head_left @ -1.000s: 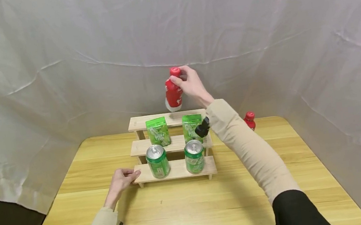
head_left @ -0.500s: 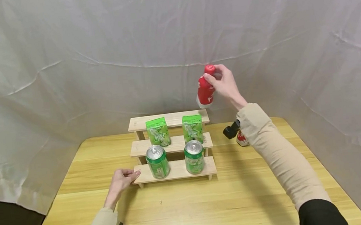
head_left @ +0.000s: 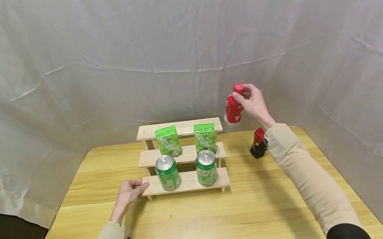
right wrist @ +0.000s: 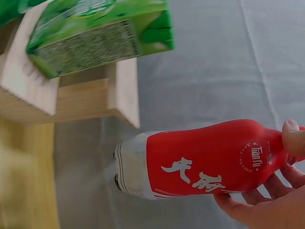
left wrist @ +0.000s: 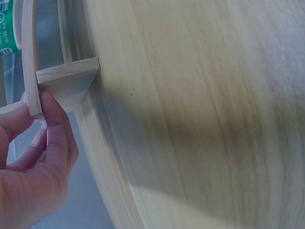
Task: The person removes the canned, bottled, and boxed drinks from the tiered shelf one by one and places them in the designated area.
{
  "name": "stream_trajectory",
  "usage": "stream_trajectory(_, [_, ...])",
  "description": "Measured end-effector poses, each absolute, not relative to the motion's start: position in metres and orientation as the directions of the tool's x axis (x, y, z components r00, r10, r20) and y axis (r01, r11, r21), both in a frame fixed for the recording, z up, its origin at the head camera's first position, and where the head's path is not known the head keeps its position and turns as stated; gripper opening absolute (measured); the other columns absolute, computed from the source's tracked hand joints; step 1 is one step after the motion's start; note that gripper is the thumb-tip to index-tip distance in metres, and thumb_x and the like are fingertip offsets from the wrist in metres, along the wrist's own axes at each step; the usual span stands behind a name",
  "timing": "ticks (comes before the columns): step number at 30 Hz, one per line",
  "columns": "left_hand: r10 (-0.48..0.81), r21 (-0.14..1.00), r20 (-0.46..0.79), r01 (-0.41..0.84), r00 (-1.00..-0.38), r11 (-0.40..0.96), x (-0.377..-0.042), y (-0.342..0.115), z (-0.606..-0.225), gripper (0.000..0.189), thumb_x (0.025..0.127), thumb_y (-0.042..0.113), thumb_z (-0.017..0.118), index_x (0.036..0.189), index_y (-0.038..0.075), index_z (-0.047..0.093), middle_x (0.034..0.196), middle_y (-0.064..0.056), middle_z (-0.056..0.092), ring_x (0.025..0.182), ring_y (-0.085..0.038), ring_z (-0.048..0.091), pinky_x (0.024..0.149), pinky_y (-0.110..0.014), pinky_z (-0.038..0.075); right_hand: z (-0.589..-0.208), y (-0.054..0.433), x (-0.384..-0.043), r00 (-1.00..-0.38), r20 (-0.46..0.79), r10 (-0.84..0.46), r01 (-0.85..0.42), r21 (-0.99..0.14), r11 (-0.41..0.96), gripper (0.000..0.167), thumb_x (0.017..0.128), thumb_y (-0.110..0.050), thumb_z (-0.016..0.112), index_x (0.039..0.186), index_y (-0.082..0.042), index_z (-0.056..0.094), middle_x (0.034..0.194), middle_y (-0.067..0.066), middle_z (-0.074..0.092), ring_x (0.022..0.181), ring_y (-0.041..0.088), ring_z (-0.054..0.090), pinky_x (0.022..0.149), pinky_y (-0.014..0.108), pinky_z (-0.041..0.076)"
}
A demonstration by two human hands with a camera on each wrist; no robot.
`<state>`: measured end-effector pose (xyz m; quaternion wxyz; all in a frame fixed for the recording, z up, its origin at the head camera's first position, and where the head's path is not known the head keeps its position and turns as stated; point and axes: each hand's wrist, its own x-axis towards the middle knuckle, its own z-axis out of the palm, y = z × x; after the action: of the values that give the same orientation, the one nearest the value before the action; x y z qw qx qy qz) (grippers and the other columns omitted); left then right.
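Note:
My right hand point(head_left: 255, 103) grips a red bottle point(head_left: 235, 108) by its neck and cap, holding it in the air to the right of a three-step wooden rack point(head_left: 188, 179). The right wrist view shows white lettering on the bottle's red label. With thumb and fingers, my left hand point(head_left: 128, 193) pinches the left end of the rack's lowest step point(left wrist: 29, 57). On that step stand two green cans, a left can point(head_left: 167, 173) and a right can point(head_left: 206, 168). Behind them, a left green carton point(head_left: 168, 141) and a right green carton point(head_left: 205, 138) stand on the middle step.
A second red bottle point(head_left: 259, 136) stands on the table point(head_left: 204, 221) at the right, partly hidden by the right sleeve and its black wrist mount point(head_left: 259, 149). The rack's top step point(head_left: 180, 128) is at the back. Grey cloth point(head_left: 133, 55) hangs behind and at both sides.
My right hand has carried the red bottle rightward from above the rack's top step, then lower, to beside the rack. My left hand stays on the lowest step.

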<state>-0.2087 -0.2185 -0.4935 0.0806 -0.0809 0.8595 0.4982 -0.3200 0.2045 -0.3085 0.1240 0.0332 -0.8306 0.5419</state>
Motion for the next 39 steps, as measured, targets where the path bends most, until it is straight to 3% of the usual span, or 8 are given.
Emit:
stream_trajectory(7, [-0.058,0.845,-0.215,-0.215,-0.975,0.489,-0.209,-0.217,-0.495,0.045,0.096,0.022,0.069,0.119,-0.016,0.062,0.097,-0.022,0.073,0.082,-0.016,0.066,0.08,-0.035,0.058,-0.339,0.212,-0.319,-0.978,0.183,0.096,-0.131,-0.908,0.399,0.049,0.1,-0.017,0.062,0.14,0.006,0.045,0.14,0.029,0.055,0.129,0.039,0.056,0.105,0.042,0.049])
stream_trajectory(15, [-0.072,0.85,-0.214,-0.222,-0.974,0.477,-0.21,-0.215,-0.497,0.039,0.095,0.02,0.07,0.114,-0.014,0.065,0.089,-0.015,0.073,0.075,-0.013,0.063,0.073,-0.031,0.057,-0.38,0.22,-0.32,-0.986,0.112,0.125,-0.059,-0.927,0.37,0.051,0.1,-0.016,0.062,0.142,0.006,0.043,0.141,0.03,0.054,0.13,0.04,0.055,0.11,0.048,0.047])
stream_trajectory(24, [-0.062,0.849,-0.219,-0.221,-0.974,0.479,-0.209,-0.216,-0.498,0.047,0.096,0.022,0.069,0.121,-0.016,0.06,0.106,-0.027,0.07,0.088,-0.02,0.067,0.084,-0.038,0.059,-0.416,0.223,-0.318,-0.988,0.099,0.118,-0.039,-0.903,0.427,0.052,0.101,-0.015,0.06,0.142,0.01,0.041,0.14,0.034,0.053,0.128,0.043,0.055,0.109,0.049,0.048])
stream_trajectory(33, [-0.068,0.857,-0.208,-0.215,-0.976,0.468,-0.211,-0.215,-0.499,0.042,0.095,0.02,0.07,0.117,-0.015,0.063,0.093,-0.018,0.073,0.079,-0.014,0.065,0.076,-0.028,0.057,-0.438,0.225,-0.315,-0.99,0.044,0.134,0.015,-0.91,0.414,0.052,0.101,-0.012,0.059,0.142,0.011,0.039,0.141,0.035,0.05,0.132,0.044,0.051,0.113,0.052,0.044])
stream_trajectory(39, [-0.073,0.854,-0.209,-0.218,-0.975,0.473,-0.21,-0.215,-0.498,0.042,0.094,0.02,0.071,0.115,-0.015,0.064,0.092,-0.018,0.073,0.076,-0.014,0.064,0.074,-0.029,0.057,-0.443,0.226,-0.315,-0.991,0.029,0.131,0.027,-0.912,0.409,0.052,0.101,-0.011,0.058,0.143,0.012,0.037,0.142,0.035,0.049,0.132,0.044,0.051,0.112,0.051,0.044])
